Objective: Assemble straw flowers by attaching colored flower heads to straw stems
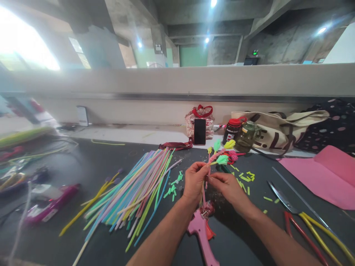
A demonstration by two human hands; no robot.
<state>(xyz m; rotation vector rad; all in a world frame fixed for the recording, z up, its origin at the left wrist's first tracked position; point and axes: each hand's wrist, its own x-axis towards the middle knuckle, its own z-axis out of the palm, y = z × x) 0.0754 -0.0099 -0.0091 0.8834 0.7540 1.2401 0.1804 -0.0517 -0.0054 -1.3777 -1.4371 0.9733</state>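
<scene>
Between thumb and fingers, my left hand (195, 180) pinches a pipe-cleaner flower sprig (222, 159) with green and yellow fuzzy heads and a pink-wrapped stem. My right hand (229, 187) is closed at the same stem just below, its fingertips close to the left ones. The lower stem hangs under both hands. Below them lies a pink glue gun (202, 232), its nozzle end near the stem. To the left is a spread pile of pastel pipe cleaners (138, 188). Short green cut pieces (174, 187) lie beside my left hand, and yellow-green pieces (245, 176) beyond my right.
Scissors (294, 210) with red and yellow handles and pink sheets (321, 173) lie at right. A phone (199, 132) leans on a drawstring pouch (191, 120) at the back, near two bottles (232, 131) and a canvas bag (277, 127). A magenta device (52, 203) sits left.
</scene>
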